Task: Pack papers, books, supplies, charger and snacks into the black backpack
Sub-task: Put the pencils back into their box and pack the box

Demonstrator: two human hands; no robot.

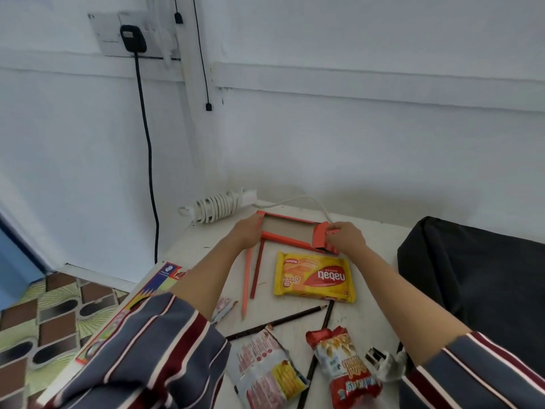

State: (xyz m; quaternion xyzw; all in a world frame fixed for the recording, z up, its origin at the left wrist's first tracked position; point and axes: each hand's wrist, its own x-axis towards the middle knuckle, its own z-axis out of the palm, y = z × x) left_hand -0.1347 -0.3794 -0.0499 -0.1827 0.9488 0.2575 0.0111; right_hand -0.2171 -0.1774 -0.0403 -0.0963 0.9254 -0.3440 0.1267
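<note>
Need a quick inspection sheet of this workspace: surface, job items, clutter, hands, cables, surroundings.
Surface: white table, scuffed, crowded.
Job's things: orange pencil box open and empty, held at both ends; black backpack at the right; yellow wafer pack; red snack bag; white snack packet; loose pencils; white plug; coloured pencil case at the left edge.
Clutter: nothing seen beyond the job's things.
Grippers: left hand grips the box's left end; right hand pinches its right flap.
Cables: white extension lead, coiled, by the wall; black cable hanging from the wall socket.
Surroundings: white wall; patterned floor.
</note>
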